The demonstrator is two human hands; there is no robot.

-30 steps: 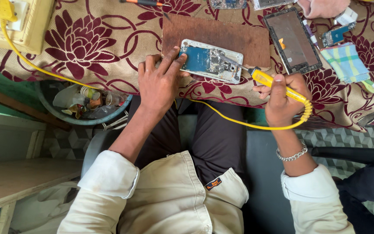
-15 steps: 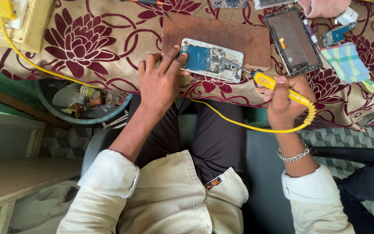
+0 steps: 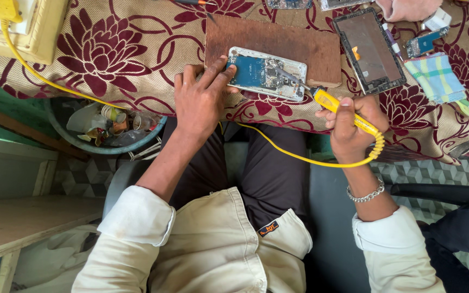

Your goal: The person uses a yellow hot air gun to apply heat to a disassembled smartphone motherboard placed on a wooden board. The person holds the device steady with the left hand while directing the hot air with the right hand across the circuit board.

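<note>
The opened phone (image 3: pixel 267 75) is lying on the wooden board (image 3: pixel 299 46), long axis running left to right. Your left hand (image 3: pixel 199 100) is pressing fingertips on its left end, nothing gripped. Your right hand (image 3: pixel 351 127) is closing around the yellow soldering iron (image 3: pixel 346 111), its tip reaching leftward onto the phone's middle.

soldering iron (image 3: pixel 343 110): glossy yellow plastic handle, thin bare metal tip
opened phone (image 3: pixel 267 73): blue circuit board, dull metal shields, pale plastic frame
board (image 3: pixel 272 39): matt brown wood, rough
bench (image 3: pixel 109 49) cover: woven cloth, maroon flowers on beige
screen panel (image 3: pixel 370 51): glossy dark glass
bracelet (image 3: pixel 366 194): shiny metal links
checked rag (image 3: pixel 438 76): soft cotton
</note>
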